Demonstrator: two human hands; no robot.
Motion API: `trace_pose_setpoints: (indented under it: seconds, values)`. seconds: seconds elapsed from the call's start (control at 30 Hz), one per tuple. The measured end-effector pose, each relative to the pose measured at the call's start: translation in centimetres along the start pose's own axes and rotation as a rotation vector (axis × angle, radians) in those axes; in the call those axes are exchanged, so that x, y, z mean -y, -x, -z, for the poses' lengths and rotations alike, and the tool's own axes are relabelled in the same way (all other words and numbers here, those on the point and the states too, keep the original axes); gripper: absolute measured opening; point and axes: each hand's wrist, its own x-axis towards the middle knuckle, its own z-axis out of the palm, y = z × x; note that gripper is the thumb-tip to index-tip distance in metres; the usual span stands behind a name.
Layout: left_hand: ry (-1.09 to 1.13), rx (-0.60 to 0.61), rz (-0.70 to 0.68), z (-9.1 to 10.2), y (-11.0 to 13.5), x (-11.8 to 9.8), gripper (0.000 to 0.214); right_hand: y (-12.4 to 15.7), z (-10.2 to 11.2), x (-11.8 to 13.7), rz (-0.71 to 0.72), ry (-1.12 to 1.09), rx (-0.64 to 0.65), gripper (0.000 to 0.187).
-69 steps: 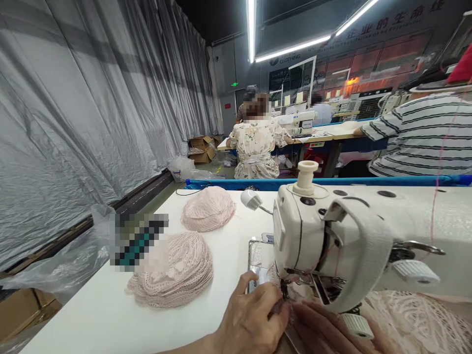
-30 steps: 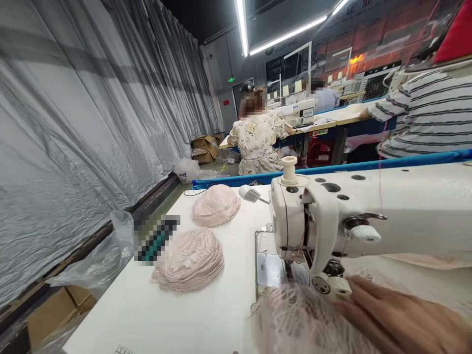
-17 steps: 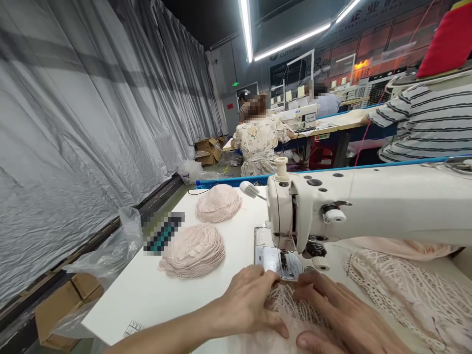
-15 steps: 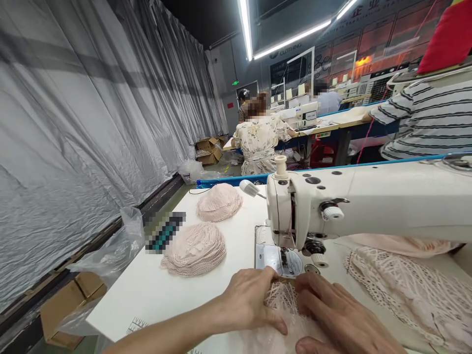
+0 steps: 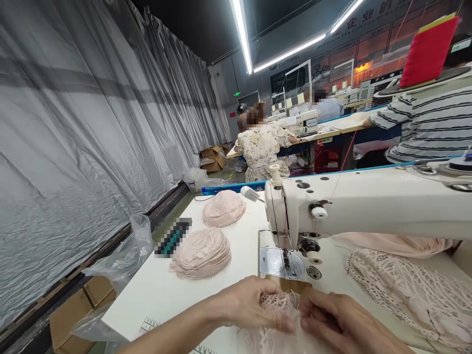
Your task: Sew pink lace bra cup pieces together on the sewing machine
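My left hand [image 5: 247, 307] and my right hand [image 5: 339, 324] meet at the near edge of the white table [image 5: 158, 295]. Both pinch a small pink lace piece [image 5: 275, 307] between them, fingers curled onto it. The piece lies just in front of the needle plate [image 5: 280, 263] of a white sewing machine [image 5: 332, 206], clear of the needle. A pile of pink lace [image 5: 405, 290] lies to the right under the machine arm. Two stacks of pink lace cups, a near stack [image 5: 201, 253] and a far stack [image 5: 223, 208], sit to the left.
A grey plastic curtain [image 5: 92, 123] hangs along the left. Clear bags [image 5: 121, 260] and cardboard boxes [image 5: 73, 314] lie beside the table. Other people work at machines behind: one in a floral dress [image 5: 261, 147], one in a striped shirt [image 5: 431, 128].
My hands have drawn the lace piece back from the needle toward me. The view has pulled back and down, so the machine looks farther off.
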Motion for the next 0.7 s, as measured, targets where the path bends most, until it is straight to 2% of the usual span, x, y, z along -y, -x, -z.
trace_pose_setpoints:
  seconds: [0.07, 0.17, 0.27, 0.37, 0.53, 0.63, 0.7]
  values:
    - [-0.092, 0.002, 0.015, -0.2, 0.4, -0.2, 0.036, -0.1, 0.4, 0.0, 0.002, -0.039, -0.002, 0.022]
    - [-0.176, -0.031, 0.024, -0.6, 0.6, -0.4, 0.034, -0.2, 0.9, 0.2, 0.052, -0.128, -0.048, 0.027]
    - [-0.068, -0.005, 0.038, -0.8, 0.3, -0.3, 0.036, -0.3, 1.1, 0.4, 0.077, -0.274, -0.074, 0.027]
    - [0.018, 0.008, 0.037, -0.8, -0.1, -0.2, 0.036, -0.3, 1.0, 0.4, 0.021, -0.367, -0.043, 0.027]
    - [0.024, -0.072, 0.033, -0.6, -0.4, -0.3, 0.035, -0.4, 0.4, 0.0, -0.006, -0.407, 0.044, 0.015]
    - [0.058, -0.096, 0.012, -0.9, -0.4, -0.3, 0.033, -0.4, 0.6, 0.2, -0.014, -0.458, 0.016, 0.010]
    - [0.091, -0.158, 0.024, -1.0, -0.4, -0.3, 0.031, -0.4, 1.0, 0.3, 0.000, -0.523, 0.002, 0.012]
